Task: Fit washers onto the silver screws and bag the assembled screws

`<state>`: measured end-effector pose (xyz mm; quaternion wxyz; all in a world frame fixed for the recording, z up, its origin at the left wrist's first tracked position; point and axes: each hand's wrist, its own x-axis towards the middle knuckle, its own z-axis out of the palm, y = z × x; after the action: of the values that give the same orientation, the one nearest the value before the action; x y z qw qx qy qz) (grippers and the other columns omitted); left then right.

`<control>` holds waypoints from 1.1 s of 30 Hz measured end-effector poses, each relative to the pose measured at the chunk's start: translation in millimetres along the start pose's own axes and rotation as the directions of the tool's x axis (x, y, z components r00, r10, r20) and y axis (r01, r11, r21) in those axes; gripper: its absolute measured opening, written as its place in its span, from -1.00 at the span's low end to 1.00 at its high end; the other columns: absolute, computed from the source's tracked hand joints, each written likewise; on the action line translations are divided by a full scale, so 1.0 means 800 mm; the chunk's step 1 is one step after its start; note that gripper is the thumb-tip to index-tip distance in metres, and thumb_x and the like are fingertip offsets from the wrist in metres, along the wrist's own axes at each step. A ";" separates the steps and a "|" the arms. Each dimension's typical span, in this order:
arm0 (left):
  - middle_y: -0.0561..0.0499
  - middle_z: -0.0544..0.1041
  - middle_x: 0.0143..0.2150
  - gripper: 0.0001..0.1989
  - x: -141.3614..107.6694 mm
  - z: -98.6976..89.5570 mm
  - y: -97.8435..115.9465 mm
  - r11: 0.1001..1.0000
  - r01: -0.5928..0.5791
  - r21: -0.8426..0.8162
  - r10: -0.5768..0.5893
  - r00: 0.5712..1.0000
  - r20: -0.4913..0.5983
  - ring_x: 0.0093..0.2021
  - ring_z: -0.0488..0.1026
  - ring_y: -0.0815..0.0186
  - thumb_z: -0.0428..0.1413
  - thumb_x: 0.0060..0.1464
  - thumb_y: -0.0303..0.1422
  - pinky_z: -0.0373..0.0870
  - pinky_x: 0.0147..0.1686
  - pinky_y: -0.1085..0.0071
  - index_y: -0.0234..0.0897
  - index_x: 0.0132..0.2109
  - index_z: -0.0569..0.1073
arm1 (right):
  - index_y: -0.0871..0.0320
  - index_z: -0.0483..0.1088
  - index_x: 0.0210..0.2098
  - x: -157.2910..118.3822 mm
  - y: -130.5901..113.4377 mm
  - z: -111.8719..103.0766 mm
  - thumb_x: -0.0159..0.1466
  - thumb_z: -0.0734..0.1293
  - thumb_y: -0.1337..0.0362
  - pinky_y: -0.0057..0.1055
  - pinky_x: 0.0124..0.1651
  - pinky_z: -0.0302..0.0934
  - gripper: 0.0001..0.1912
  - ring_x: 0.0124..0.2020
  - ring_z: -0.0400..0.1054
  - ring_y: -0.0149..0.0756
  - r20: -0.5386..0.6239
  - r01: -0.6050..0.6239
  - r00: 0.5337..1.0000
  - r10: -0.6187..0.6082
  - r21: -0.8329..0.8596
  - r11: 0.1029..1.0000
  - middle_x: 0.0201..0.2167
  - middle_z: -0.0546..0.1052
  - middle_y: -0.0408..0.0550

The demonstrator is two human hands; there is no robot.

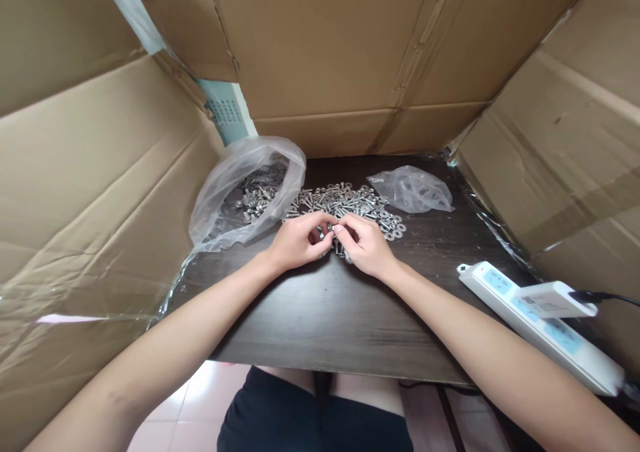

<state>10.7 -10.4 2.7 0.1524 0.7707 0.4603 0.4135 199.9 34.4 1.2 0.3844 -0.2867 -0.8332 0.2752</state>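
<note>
My left hand [304,240] and my right hand [366,242] meet at the near edge of a heap of screws and washers [345,200] on the dark table [320,312]. Thumb and forefinger of each hand are pinched together around a small metal piece [331,227], mostly covered by the fingertips. It looks like a screw with a washer or nut, but its exact form is too small to tell. More loose screws lie just beneath the hands. Left of the heap, an open clear plastic bag [220,192] holds metal fasteners [256,202].
A crumpled clear bag [414,189] lies behind and right of the heap. On the right, a white power strip [540,325] has a white plug adapter [555,300] and black cable. Cardboard walls [345,45] enclose the table at the back and both sides.
</note>
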 end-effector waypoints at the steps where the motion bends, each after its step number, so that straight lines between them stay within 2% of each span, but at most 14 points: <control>1: 0.07 0.57 -0.33 -0.79 0.000 0.000 0.000 1.000 0.001 0.001 -0.001 1.000 0.002 -0.49 0.46 0.46 0.17 0.16 -0.40 0.42 -0.40 0.54 -0.27 -0.04 0.51 | 0.11 0.32 -0.40 0.000 0.000 0.000 0.42 0.23 0.26 -0.35 -0.32 0.12 -0.76 -0.44 0.23 -0.31 0.002 -0.002 1.000 0.002 -0.001 1.000 -0.48 0.36 -0.14; 19: 0.07 0.58 -0.31 -0.78 0.001 0.000 0.001 1.000 0.000 0.000 0.000 1.000 0.001 -0.50 0.45 0.48 0.16 0.16 -0.42 0.42 -0.40 0.54 -0.27 -0.04 0.51 | 0.11 0.32 -0.40 0.000 -0.001 0.000 0.42 0.22 0.25 -0.33 -0.32 0.12 -0.76 -0.44 0.24 -0.30 -0.001 -0.008 1.000 0.008 0.003 1.000 -0.48 0.36 -0.14; 33: 0.08 0.57 -0.33 -0.78 0.000 0.002 -0.002 1.000 -0.007 0.002 0.007 1.000 -0.008 -0.51 0.45 0.48 0.16 0.15 -0.43 0.42 -0.41 0.55 -0.26 -0.03 0.51 | 0.11 0.36 -0.31 0.000 0.001 0.000 0.39 0.24 0.25 -0.33 -0.31 0.14 -0.85 -0.41 0.27 -0.28 -0.020 -0.012 1.000 0.012 -0.007 1.000 -0.42 0.41 -0.11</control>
<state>11.0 -9.4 1.2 0.1484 0.7707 0.4586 0.4167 200.1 34.5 0.7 0.3899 -0.2955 -0.8287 0.2718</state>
